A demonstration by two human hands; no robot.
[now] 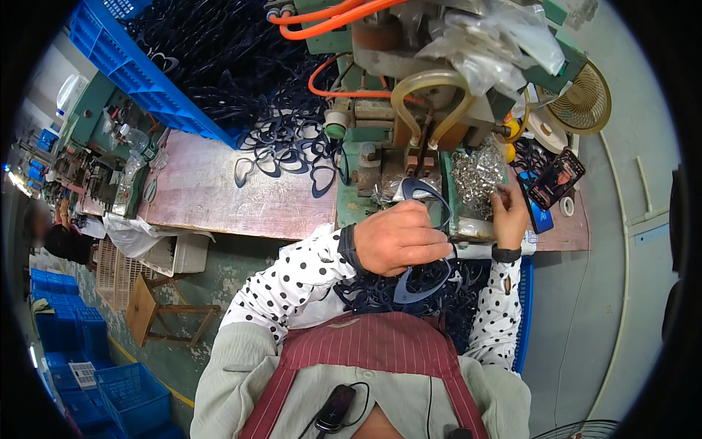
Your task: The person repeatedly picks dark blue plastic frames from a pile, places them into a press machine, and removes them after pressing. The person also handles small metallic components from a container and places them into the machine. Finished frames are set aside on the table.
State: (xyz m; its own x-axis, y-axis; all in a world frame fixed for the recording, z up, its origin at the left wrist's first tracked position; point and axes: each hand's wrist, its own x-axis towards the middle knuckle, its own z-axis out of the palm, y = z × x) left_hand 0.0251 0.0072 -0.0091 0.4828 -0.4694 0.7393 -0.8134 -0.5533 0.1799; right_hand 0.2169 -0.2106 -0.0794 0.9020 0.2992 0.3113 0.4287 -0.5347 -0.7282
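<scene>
My left hand (pixel 398 238) is closed around dark blue plastic loop-shaped parts (pixel 424 192), holding them at the front of a green bench machine (pixel 380 110). Another such part (pixel 417 285) hangs just below that hand. My right hand (pixel 508 212) reaches into a tray of small shiny metal pieces (pixel 479 172) to the right of the machine, fingers bent down on them. Whether it holds a piece I cannot tell. A heap of the same dark blue parts (pixel 387 293) lies in my lap area.
A blue crate (pixel 124 66) full of dark blue parts stands at the back left, with more spilled on the pinkish worktop (pixel 212 190). A phone (pixel 556 179) lies at the right, a fan (pixel 585 99) behind it. Wooden stool (pixel 157 311) and blue crates (pixel 95 366) are on the floor left.
</scene>
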